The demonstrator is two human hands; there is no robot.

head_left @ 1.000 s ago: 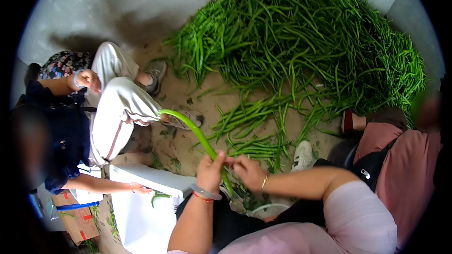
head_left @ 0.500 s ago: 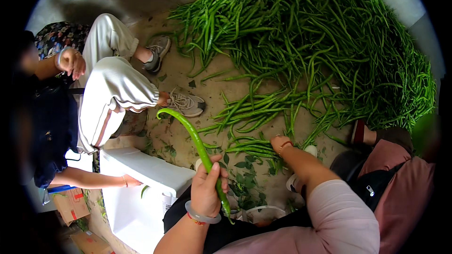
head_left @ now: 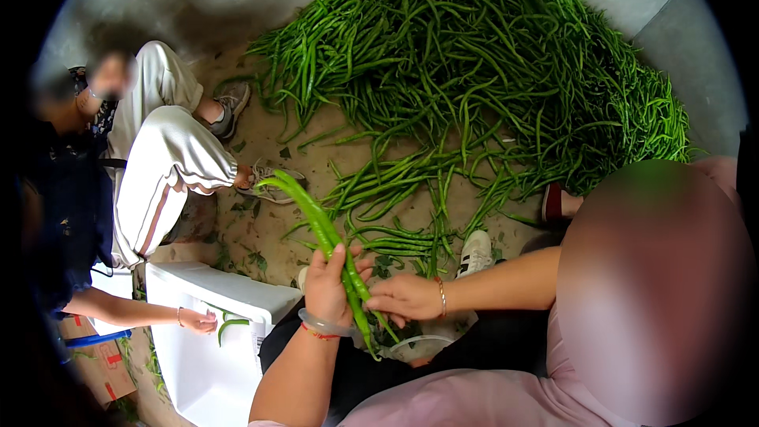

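Two long, slender, glossy green peppers (head_left: pixel 322 228) rest in your left hand (head_left: pixel 329 289), right of the open white rectangular box (head_left: pixel 225 281).
Expect them to be light, smooth and rather slippery, firm yet likely to snap if bent hard; a gentle hold near mid-length should suit them. Your left hand is half curled, thumb and fingers pinching both; your right hand (head_left: pixel 405 298), farther right of the box, has its fingers bunched at the peppers' lower ends, though whether they pinch or merely touch, I cannot tell.
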